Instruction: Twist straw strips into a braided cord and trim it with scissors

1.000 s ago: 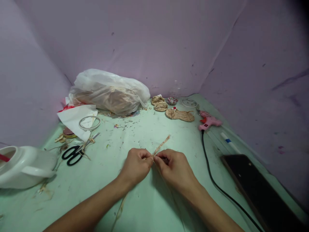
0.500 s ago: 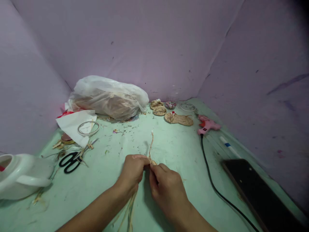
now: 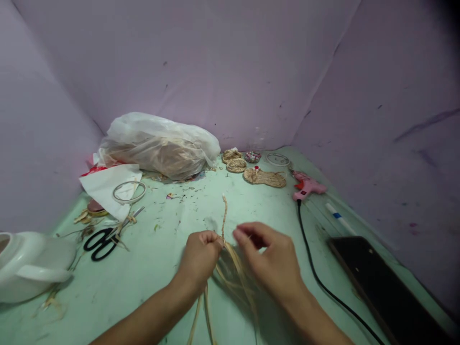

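Note:
My left hand is closed in a pinch on a thin braid of straw-coloured fibre, at the place where the plait ends. The short plaited part points away from me above the fingertips. Loose strands fan out from the pinch toward me, some to the right and others under my left wrist. My right hand hovers just right of the braid, its thumb and fingers curved and slightly apart, with nothing visible between them.
Scissors, a white jug and a wire ring over white paper lie left. A plastic bag stands behind. Woven soles, a pink glue gun with its cord, and a phone are right.
My right hand has let go of the strands and moved right and slightly up. My left hand keeps its pinch. The braid swung from slanting right to nearly upright, and loose strands have spread rightward.

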The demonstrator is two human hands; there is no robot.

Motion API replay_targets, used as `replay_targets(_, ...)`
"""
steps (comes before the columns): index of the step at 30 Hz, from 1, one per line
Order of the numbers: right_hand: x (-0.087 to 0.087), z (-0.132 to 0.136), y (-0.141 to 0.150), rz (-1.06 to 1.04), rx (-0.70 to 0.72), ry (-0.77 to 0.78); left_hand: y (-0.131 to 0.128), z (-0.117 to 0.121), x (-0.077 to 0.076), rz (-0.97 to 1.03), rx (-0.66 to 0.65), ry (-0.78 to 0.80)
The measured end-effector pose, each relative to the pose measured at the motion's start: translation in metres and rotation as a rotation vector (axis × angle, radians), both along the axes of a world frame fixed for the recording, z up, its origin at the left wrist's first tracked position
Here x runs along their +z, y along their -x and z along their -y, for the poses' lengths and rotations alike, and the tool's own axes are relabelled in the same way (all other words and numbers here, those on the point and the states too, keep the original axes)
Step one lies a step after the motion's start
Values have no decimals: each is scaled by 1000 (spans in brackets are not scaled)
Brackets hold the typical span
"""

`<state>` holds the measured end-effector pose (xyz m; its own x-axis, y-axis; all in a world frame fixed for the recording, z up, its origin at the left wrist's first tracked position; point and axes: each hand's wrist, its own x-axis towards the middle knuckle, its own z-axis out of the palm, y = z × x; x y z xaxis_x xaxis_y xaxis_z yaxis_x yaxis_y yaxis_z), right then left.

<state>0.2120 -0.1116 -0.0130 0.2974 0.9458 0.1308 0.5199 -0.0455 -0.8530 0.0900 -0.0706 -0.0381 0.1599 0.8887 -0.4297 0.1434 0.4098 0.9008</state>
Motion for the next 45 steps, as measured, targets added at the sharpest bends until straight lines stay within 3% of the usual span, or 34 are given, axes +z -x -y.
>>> replay_targets(2, -1, -12, -13, -253, -107, 90, 0, 4, -1, -62, -103, -63)
replay_targets(6, -10, -26, -23, -677, -38, 225, -2, 12, 3, -93, -265, -100)
replay_targets(14, -7, -24, -21, -814, -82, 276, 0, 23, 6, -549, -379, -563)
replay_targets(16, -8, -25, -22, -844, -91, 265, 0, 21, 7, -514, -424, -553)
replay_targets(21, -25, -26, -19, -1040, 38, 199, 3, 15, 16, -115, -682, -291)
replay_targets(26, -41, -25, -10, -1121, 149, 145, 8, 21, 21, -13, -775, -420)
replay_targets(29, -40, -28, -9, -1125, 101, 123, 10, 23, 18, -45, -726, -476)
replay_targets(32, -31, -31, -13, -1229, 11, 150, 13, 18, 13, -97, -528, -401)
replay_targets(35, -21, -29, -15, -1341, 93, 259, 14, 10, 10, -130, -384, -383)
replay_targets(45, -16, -11, -1, -1163, 341, 497, 11, 7, 9, 8, -357, -363)
